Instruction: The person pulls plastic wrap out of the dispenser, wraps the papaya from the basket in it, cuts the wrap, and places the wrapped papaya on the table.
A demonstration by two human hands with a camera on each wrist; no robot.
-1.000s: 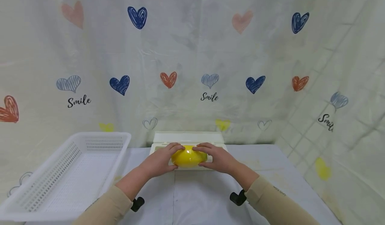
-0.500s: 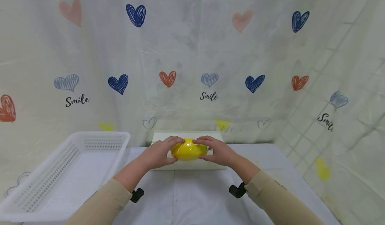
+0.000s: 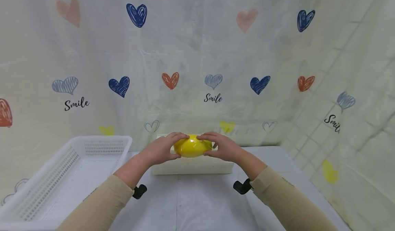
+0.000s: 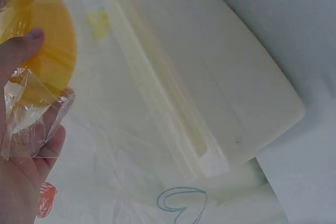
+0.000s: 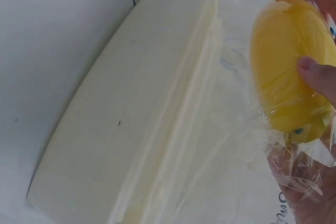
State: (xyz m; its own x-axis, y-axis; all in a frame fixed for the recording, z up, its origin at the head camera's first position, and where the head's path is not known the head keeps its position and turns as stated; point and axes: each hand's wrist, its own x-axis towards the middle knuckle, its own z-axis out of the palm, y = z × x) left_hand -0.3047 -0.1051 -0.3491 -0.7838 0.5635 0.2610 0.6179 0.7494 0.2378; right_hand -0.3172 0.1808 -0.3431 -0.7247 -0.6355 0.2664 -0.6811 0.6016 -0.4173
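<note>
Both hands on the yellow fruit (image 3: 192,147), a lemon-shaped thing wrapped in cling film (image 5: 294,174). My left hand (image 3: 160,149) grips its left end, thumb underneath and fingers curled over the top; my right hand (image 3: 223,148) grips the right end the same way. Fruit is held in the air just above the white film dispenser box (image 3: 192,165), not touching it as far as I can tell. Its long axis runs left-right, parallel to the box's long edge, so each hand caps one end and neither is nearer than the other. Film trails from the fruit down towards the box slot; the wrist views show loose film bunched under both palms. Box sits at the back of the table (image 3: 200,207), against the heart-print backdrop (image 3: 213,87). White perforated basket (image 3: 68,179) is well apart, off to my left, closer to the left hand.
</note>
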